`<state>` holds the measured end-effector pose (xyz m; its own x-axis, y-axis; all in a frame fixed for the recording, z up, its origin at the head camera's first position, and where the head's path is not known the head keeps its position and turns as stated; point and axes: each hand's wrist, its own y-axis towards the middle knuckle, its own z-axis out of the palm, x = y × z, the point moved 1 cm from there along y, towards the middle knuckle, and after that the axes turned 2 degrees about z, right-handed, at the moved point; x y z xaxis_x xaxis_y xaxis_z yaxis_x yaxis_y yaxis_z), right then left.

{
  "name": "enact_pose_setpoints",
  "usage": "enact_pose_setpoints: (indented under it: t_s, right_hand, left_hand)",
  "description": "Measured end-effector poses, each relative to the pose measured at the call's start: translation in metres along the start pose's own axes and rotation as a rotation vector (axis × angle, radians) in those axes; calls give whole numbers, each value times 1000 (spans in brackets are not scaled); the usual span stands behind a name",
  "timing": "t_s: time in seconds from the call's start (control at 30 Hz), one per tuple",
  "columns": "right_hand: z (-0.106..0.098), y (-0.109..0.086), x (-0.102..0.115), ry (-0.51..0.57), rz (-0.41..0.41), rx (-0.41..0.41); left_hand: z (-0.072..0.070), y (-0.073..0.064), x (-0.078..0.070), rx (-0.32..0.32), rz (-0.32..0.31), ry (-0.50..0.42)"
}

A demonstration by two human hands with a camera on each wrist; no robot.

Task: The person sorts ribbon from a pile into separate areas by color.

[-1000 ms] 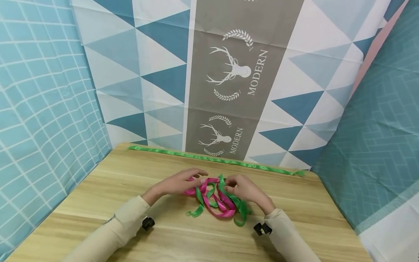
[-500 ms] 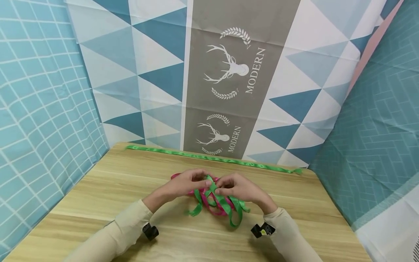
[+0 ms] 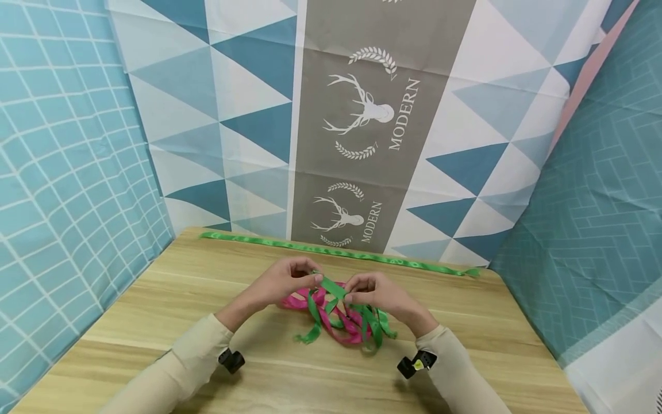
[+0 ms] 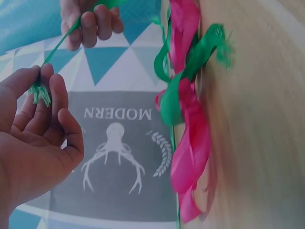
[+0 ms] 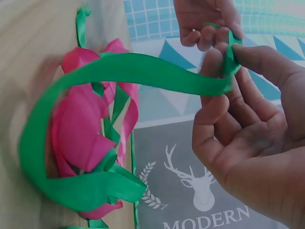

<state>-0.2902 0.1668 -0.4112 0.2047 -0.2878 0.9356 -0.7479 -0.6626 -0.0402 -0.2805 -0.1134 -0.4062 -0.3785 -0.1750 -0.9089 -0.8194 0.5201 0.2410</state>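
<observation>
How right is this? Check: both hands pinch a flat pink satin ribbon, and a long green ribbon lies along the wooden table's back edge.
Wrong colour: the flat satin ribbon that the left hand and right hand pinch is green, as the head view shows. The long green ribbon does lie along the back edge of the wooden table.

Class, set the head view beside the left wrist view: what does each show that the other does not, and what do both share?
Only the head view: the beige left sleeve and right sleeve, with a black device at each wrist.

Only the left wrist view: the palm side of the left hand, with frayed threads clear past its fingertips.

Both: the two hands, left and right, holding a green ribbon between them, a tangle of pink and green ribbons, the wooden tabletop and the stag-print cloth.
</observation>
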Motion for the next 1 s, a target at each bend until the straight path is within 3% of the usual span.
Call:
enact_pose_setpoints:
  t_s: [0.3,0.63,0.77,1.0]
  right_hand:
    - [-19,-6,1,71,-26,-74]
    - [-38,-13,2,-200,-36,-211]
    - [-47,-17,0,-223,-52,-228]
    - [-72,-30,2,-197,-3,-316]
  left_hand:
    - [-23,-2,-4,-61,9,-40]
    - [-49,-3,-10,-168,53,-3]
    - [-62,-5,-8,-221,66,10]
    - [-85,-9,1,-295,78,15]
